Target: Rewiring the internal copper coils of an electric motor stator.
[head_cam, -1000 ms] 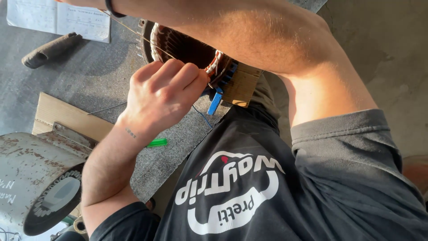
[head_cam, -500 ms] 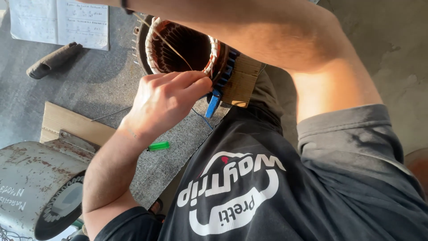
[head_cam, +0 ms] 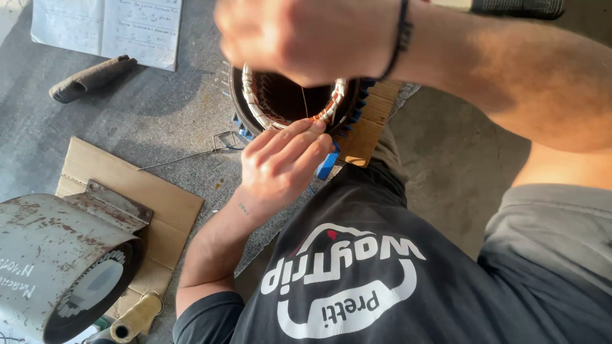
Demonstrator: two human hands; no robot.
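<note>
A round motor stator [head_cam: 280, 105] with copper winding [head_cam: 255, 111] wrapped in white lacing stands on the floor in front of me. Blue insulation strips [head_cam: 326, 165] stick out around its rim. My left hand [head_cam: 280, 167] reaches in from the lower left, fingertips pinched on the near rim of the winding. My right hand [head_cam: 299, 38], blurred and closed in a fist, hovers over the stator's far side, its forearm crossing the top of the view. A thin cord [head_cam: 305, 102] runs up from inside the stator toward that fist.
A rusty grey motor housing [head_cam: 57, 255] lies at the lower left on cardboard [head_cam: 153, 204]. A bent wire hook [head_cam: 191, 153], a dark handle [head_cam: 89, 78], a written sheet of paper [head_cam: 108, 25] and a yellowish tube [head_cam: 137, 315] lie around. Another cardboard piece [head_cam: 370, 134] sits under the stator.
My right hand has lifted above the stator and now shows as a fist. My left hand has stayed at the near rim. The view has shifted, and the small green item is out of sight.
</note>
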